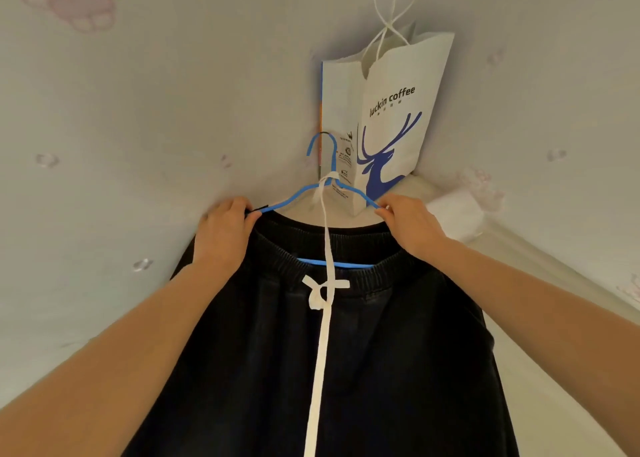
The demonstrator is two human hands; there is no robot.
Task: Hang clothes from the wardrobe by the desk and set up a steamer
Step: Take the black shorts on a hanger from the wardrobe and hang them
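A pair of black trousers [381,370] with an elastic waistband [388,275] hangs in the middle of the view on a blue wire hanger [287,198], close to the corner of a pale wall [138,110] printed with faint paw marks. The hanger's lower bar shows only as a short blue strip inside the waistband, and the trouser legs are cut off by the bottom edge. A white drawstring [320,352] is knotted at the waist, with one tail looped up over the hanger's neck and the other falling out of view. The left hand [225,235] grips the hanger's left end together with the cloth, fingers curled round it. The right hand [410,228] pinches the right end, its fingertips hidden behind the cloth. What the hanger's hook catches on cannot be made out. Behind it stands a white "luckin coffee" paper bag [391,110] with a blue deer, and to its right lies a pale bundle [453,211], too blurred to name.
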